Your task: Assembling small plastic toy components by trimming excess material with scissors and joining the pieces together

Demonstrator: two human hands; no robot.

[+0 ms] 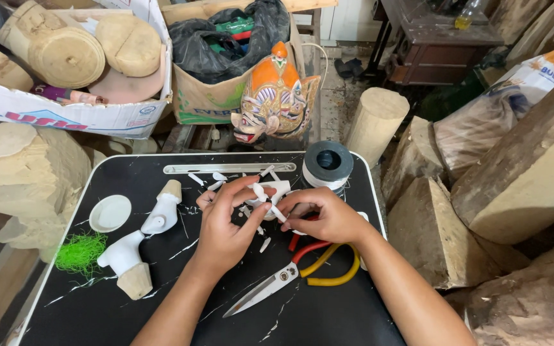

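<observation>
Over a black table (328, 314), my left hand (226, 224) and my right hand (325, 214) meet around a small white carved piece (277, 192). Small white slivers (261, 192) stick out between the fingers of both hands. Several more white slivers (216, 179) lie scattered on the table just beyond my hands. Scissors with red and yellow handles (290, 272) lie open below my right hand.
Two white-painted wooden figures (142, 240), a white round lid (110, 213) and a green fibre tuft (81, 252) lie at left. A tape roll (328, 164) and a metal ruler (226, 168) sit at the far edge. A painted mask (277, 96), cardboard boxes and wood logs (527, 166) surround the table.
</observation>
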